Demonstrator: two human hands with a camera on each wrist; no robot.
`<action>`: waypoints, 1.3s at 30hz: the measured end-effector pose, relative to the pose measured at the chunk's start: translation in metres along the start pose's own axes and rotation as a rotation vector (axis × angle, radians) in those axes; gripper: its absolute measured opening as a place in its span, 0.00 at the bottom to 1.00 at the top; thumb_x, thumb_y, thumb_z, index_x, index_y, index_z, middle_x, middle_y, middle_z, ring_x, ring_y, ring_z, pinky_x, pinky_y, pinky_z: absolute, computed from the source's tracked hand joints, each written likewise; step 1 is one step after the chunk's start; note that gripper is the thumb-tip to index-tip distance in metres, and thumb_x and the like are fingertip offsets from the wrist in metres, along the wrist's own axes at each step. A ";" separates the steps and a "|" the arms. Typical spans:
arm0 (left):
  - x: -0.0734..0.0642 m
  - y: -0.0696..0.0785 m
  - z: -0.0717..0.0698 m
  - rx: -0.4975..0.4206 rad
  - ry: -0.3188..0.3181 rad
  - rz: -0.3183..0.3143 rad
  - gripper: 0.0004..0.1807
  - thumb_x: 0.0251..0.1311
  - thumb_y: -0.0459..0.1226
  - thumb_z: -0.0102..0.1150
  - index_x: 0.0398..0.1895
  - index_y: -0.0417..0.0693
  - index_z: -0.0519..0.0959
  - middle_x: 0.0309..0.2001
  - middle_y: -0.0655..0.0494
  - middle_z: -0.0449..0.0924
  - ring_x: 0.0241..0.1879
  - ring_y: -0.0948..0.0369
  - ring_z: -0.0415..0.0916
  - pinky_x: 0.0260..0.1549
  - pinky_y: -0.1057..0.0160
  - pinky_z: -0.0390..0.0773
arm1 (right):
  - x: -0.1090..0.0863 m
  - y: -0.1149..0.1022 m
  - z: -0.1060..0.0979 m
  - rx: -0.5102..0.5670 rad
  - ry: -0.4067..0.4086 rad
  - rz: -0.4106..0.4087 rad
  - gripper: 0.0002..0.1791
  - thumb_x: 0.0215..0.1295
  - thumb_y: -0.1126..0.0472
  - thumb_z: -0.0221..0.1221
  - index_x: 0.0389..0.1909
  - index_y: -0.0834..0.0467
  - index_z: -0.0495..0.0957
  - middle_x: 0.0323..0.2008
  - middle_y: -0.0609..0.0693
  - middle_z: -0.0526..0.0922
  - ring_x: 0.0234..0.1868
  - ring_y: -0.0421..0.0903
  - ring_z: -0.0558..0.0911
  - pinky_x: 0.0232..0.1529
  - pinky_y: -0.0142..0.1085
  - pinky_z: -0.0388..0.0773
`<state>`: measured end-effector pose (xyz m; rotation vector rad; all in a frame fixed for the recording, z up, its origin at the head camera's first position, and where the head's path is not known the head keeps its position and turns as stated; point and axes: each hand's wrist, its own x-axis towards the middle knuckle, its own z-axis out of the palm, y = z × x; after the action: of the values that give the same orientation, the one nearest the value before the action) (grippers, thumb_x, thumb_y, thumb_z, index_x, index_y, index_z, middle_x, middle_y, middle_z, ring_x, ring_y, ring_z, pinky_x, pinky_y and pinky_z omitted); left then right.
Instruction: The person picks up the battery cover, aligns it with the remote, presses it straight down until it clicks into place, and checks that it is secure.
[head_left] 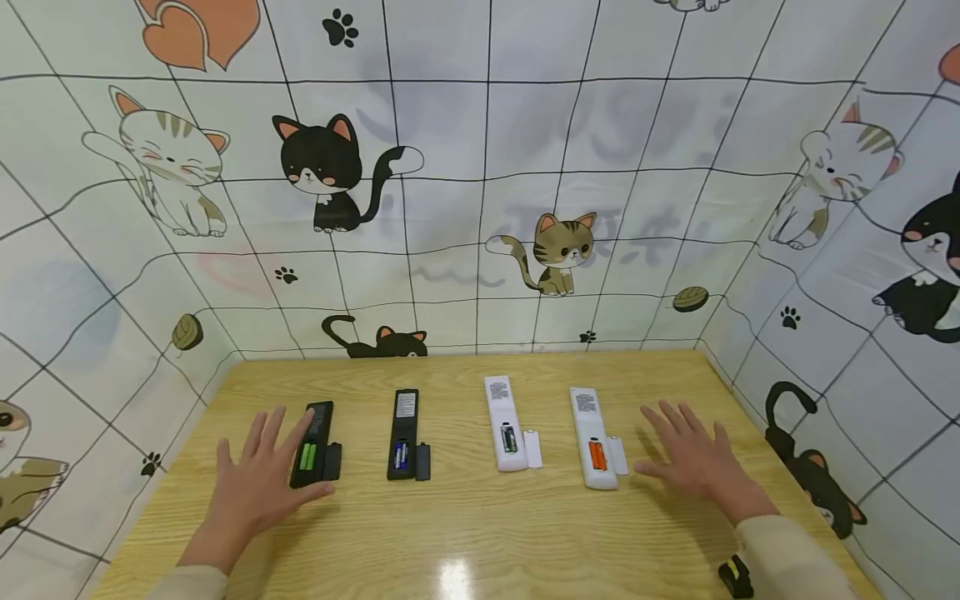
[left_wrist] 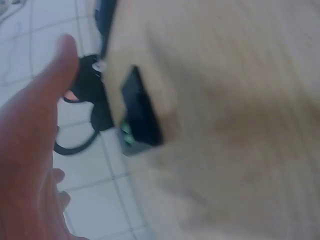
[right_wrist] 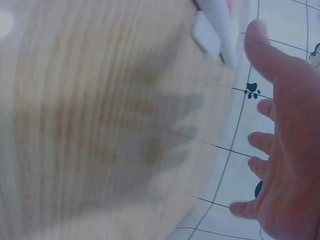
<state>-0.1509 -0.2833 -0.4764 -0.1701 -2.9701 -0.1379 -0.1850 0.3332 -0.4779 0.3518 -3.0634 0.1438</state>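
My left hand (head_left: 255, 493) hovers with spread fingers beside the leftmost black remote control (head_left: 321, 421), its fingers overlapping that remote's near side in the head view. Two green batteries (head_left: 307, 456) show in the open compartment; the detached cover (head_left: 332, 462) lies alongside. To its right is another black remote (head_left: 406, 425) with blue batteries and a loose cover (head_left: 423, 463). Two white remotes follow: one (head_left: 501, 412) with dark batteries, one (head_left: 588, 425) with orange ones. Each has its white cover (head_left: 532, 449) at its side. My right hand (head_left: 693, 460), fingers spread and holding nothing, is right of the orange-battery remote.
The remotes lie in a row on a wood-grain table (head_left: 480, 533). A cat-print cloth (head_left: 450, 208) rises behind the table and along both sides. By the right sleeve sits a small black and yellow object (head_left: 735, 577), partly hidden.
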 end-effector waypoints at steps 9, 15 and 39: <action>0.015 0.036 -0.016 0.025 0.078 0.104 0.51 0.50 0.69 0.59 0.74 0.58 0.59 0.72 0.42 0.56 0.70 0.43 0.55 0.59 0.29 0.59 | 0.001 -0.007 -0.018 -0.031 0.007 -0.033 0.42 0.56 0.37 0.64 0.68 0.55 0.67 0.67 0.64 0.68 0.64 0.67 0.68 0.58 0.68 0.64; 0.025 0.066 -0.016 -0.005 0.077 0.147 0.44 0.53 0.63 0.62 0.71 0.55 0.65 0.69 0.42 0.62 0.68 0.43 0.61 0.57 0.34 0.66 | 0.002 -0.013 -0.017 -0.021 -0.009 -0.026 0.39 0.55 0.41 0.67 0.64 0.57 0.72 0.62 0.63 0.73 0.62 0.67 0.71 0.57 0.67 0.66; 0.083 0.262 -0.005 -0.269 -0.030 0.384 0.27 0.58 0.47 0.67 0.61 0.54 0.75 0.58 0.53 0.76 0.58 0.52 0.74 0.52 0.49 0.78 | 0.018 -0.023 -0.011 -0.080 -0.082 -0.052 0.27 0.54 0.47 0.69 0.53 0.55 0.80 0.52 0.56 0.81 0.55 0.59 0.76 0.55 0.62 0.69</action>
<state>-0.2002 -0.0162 -0.4361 -0.7729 -2.8687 -0.4852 -0.1971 0.3076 -0.4639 0.4422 -3.1259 0.0043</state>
